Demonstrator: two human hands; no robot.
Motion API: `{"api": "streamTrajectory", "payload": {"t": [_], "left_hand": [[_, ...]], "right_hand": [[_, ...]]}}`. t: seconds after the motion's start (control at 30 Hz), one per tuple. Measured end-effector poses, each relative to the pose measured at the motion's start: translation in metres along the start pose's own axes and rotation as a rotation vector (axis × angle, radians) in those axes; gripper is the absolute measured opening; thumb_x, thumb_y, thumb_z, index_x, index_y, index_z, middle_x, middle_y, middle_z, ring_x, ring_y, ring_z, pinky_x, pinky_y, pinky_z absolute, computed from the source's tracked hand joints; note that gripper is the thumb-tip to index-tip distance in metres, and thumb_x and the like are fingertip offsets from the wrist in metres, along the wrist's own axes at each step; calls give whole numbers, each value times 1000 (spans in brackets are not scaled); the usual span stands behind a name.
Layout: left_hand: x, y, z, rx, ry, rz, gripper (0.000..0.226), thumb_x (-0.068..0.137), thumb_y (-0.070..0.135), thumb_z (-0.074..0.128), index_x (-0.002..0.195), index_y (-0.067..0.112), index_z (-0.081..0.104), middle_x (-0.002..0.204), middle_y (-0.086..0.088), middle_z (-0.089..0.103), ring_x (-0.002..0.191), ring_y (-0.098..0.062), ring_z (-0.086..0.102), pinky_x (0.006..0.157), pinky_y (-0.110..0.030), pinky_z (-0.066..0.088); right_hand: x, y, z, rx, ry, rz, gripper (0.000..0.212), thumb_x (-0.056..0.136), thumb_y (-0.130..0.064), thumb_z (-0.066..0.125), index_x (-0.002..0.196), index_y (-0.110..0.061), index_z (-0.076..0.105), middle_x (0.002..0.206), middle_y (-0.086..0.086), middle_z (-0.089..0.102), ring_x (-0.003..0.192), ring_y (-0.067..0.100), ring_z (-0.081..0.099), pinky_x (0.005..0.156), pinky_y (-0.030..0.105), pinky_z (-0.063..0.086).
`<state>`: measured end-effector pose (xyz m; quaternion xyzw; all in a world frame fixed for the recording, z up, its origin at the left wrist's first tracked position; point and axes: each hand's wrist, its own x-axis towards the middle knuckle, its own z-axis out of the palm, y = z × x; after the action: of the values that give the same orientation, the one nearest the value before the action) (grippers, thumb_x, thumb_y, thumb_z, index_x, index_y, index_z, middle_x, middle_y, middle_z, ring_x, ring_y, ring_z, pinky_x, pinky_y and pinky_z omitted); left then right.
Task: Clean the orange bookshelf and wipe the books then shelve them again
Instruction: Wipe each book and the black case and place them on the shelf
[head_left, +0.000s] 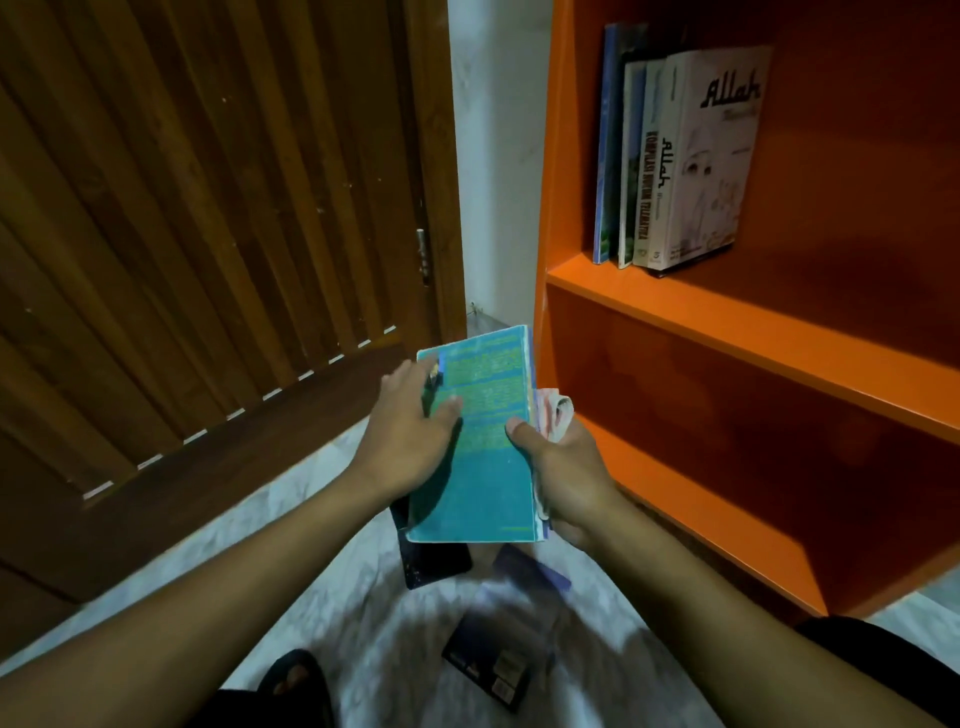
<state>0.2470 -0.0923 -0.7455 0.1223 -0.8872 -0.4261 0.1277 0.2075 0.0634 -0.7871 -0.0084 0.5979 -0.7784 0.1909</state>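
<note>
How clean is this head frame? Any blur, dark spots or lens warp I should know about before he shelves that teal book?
Head view: room dim; the teal book is readable but soft, its print smeared; the floor books are motion-blurred; deep shadow fills the lower recesses of the orange bookshelf; wide-angle warp tilts its side panel and the wooden door; no glare.

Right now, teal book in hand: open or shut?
Shut. The teal book shows its whole back cover, pages together at the edge, held between the left hand and right hand.
</note>
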Motion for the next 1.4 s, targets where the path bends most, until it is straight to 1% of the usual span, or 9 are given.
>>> {"api": "streamTrajectory", "payload": {"t": [0.23, 0.53, 0.67, 0.8, 0.93, 1.03, 1.2, 1.33, 1.4], "left_hand": [[-7, 16, 20, -635, -139, -204, 38, 100, 38, 56, 138, 36, 50, 117, 5, 70, 97, -16, 70, 74, -31, 56], [4, 14, 4, -694, 123, -145, 13, 104, 16, 51, 113, 19, 59, 111, -4, 74, 97, -24, 74, 87, -49, 59], [7, 9, -5, -738, 244, -187, 12, 102, 13, 53, 114, 13, 54, 100, -4, 73, 78, -14, 76, 68, -38, 64], [6, 3, -18, -609, 185, -153, 13, 105, 21, 49, 114, 17, 56, 92, 1, 73, 70, -7, 75, 56, -23, 59], [1, -4, -24, -426, 38, -173, 22, 105, 32, 45, 116, 19, 57, 95, 2, 74, 77, -9, 76, 59, -23, 60], [-2, -3, -19, -445, -53, -208, 25, 105, 34, 44, 116, 17, 60, 94, 0, 76, 81, -17, 77, 69, -33, 63], [4, 2, -16, -643, -20, -294, 19, 105, 31, 46, 111, 19, 60, 95, -6, 77, 83, -24, 77, 75, -42, 62], [15, 0, -29, -725, 100, -338, 24, 106, 29, 44, 116, 11, 58, 92, -8, 76, 79, -24, 77, 72, -42, 62], [20, -4, -39, -742, 164, -363, 29, 107, 29, 43, 121, 8, 58, 99, -12, 75, 84, -26, 76, 76, -45, 61]], "right_hand": [[-25, 14, 8, -576, -47, -395, 41, 96, -19, 63, 131, -35, 48, 109, -17, 64, 99, -5, 62, 80, 13, 48], [-25, 7, -1, -641, -229, -581, 62, 97, 2, 42, 146, -37, 44, 146, -13, 51, 130, -1, 49, 103, 22, 43], [-18, -15, 1, -338, -14, -543, 19, 104, -19, 48, 107, -19, 67, 105, -6, 71, 96, -2, 62, 81, 18, 48], [4, -29, -19, 41, 214, -197, 30, 103, -37, 48, 99, -14, 66, 102, 17, 73, 99, 33, 70, 89, 53, 55], [7, -46, -28, -160, 343, -425, 20, 104, -34, 46, 99, -30, 65, 99, -9, 72, 98, 20, 69, 91, 45, 57], [-2, -46, -24, -449, 146, -720, 27, 106, -20, 43, 120, -29, 65, 120, -16, 67, 112, 5, 62, 90, 23, 53], [-5, -8, -17, -845, -160, -746, 52, 95, -10, 40, 143, -32, 44, 150, -15, 35, 142, -6, 25, 122, 33, 22], [-13, 4, -14, -824, -290, -660, 50, 95, -8, 41, 142, -22, 52, 135, 6, 62, 101, 5, 57, 83, 10, 41], [-17, 6, -10, -786, -364, -671, 40, 101, -9, 42, 135, -20, 58, 133, -2, 64, 114, 4, 59, 95, 18, 47]]}}
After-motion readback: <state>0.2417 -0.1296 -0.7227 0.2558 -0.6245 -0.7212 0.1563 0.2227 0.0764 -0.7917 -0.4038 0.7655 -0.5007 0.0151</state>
